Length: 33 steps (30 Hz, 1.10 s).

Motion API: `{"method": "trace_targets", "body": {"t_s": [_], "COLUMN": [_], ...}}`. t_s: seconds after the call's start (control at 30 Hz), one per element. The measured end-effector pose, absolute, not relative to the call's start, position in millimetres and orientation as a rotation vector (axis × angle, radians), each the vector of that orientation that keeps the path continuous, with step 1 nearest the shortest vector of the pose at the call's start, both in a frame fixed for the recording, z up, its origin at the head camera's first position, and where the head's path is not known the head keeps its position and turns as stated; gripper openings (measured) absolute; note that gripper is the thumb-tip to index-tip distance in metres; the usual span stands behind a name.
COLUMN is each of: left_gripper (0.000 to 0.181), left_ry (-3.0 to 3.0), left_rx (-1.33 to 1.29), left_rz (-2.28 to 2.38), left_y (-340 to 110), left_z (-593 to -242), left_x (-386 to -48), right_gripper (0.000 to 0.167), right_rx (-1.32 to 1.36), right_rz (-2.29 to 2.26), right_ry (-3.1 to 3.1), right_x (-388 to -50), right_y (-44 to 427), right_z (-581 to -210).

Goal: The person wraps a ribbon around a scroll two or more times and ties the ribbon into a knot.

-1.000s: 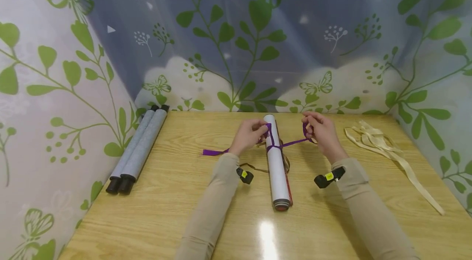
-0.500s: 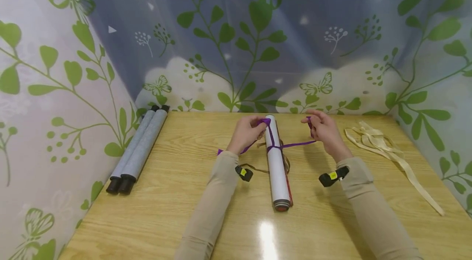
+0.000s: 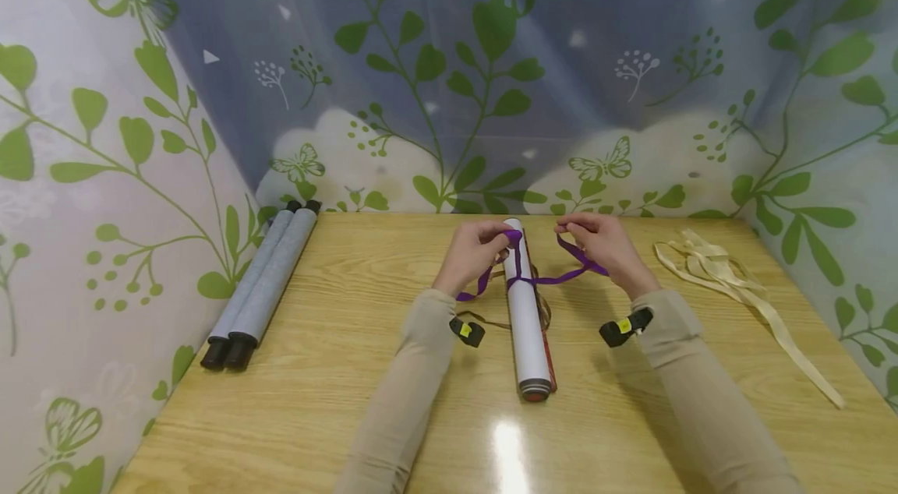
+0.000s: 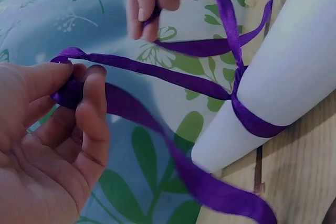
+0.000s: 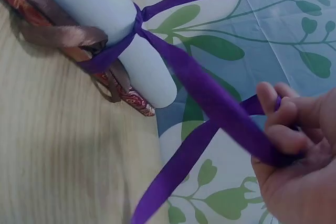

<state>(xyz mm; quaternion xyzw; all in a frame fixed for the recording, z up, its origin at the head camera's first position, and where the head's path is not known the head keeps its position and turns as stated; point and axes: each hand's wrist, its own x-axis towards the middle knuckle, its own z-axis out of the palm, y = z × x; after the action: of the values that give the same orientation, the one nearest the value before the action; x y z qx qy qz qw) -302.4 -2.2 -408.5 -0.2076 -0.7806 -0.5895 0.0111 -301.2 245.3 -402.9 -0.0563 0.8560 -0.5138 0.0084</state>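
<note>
A purple ribbon is knotted round a white paper-like roll, which lies lengthwise on the table. My left hand is on the left of the roll's far end and pinches a folded loop of the ribbon between thumb and fingers; a loose tail hangs below. Across the roll, my right hand holds the other ribbon length with curled fingers, its tail dangling in the right wrist view. Against the roll lies a red patterned item with a brown ribbon; much of that item is hidden.
Two grey rolls with black ends lie side by side at the table's left. A cream ribbon is heaped loosely on the right. Patterned curtain encloses the wooden table at the back and sides.
My right hand went slightly right, pulling its ribbon straight, then came back left, and that ribbon now sags. The left tail has drawn in toward my left hand, which stays nearly in place.
</note>
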Motion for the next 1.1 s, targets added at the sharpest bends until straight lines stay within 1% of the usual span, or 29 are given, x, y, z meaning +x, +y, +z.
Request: {"method": "trace_targets", "body": {"t_s": [0.2, 0.4, 0.6, 0.77, 0.93, 1.1], "left_gripper": [0.022, 0.021, 0.020, 0.020, 0.019, 0.020], "left_ry": [-2.464, -2.458, -2.452, -2.444, -2.442, -2.456], "left_rx": [-0.609, -0.644, -0.685, -0.700, -0.687, -0.678], "left_rz": [-1.845, -1.862, -1.822, -1.831, -1.849, -1.859], "left_y": [-1.9, -1.9, -1.3, 0.5, 1.2, 1.4], "left_z": [-415.2, -417.8, -419.1, -419.5, -419.1, -417.8], "left_x": [-301.0, -298.6, -298.9, -299.4, -298.7, -298.0], "right_gripper": [0.034, 0.034, 0.047, 0.038, 0.033, 0.036], "right_rx": [-0.302, -0.248, -0.277, -0.321, -0.361, -0.542], "right_rz": [-1.677, -1.920, -1.847, -1.767, -1.672, -1.615], "right_ry": [2.572, 2.426, 2.379, 2.467, 2.574, 2.554], "right_x": [-306.3, -311.7, -316.0, -321.2, -328.4, -332.4], "right_y": [233.8, 226.9, 229.7, 230.0, 223.8, 212.4], "right_z": [-394.1, -384.6, -378.8, -372.0, -362.6, -345.8]}}
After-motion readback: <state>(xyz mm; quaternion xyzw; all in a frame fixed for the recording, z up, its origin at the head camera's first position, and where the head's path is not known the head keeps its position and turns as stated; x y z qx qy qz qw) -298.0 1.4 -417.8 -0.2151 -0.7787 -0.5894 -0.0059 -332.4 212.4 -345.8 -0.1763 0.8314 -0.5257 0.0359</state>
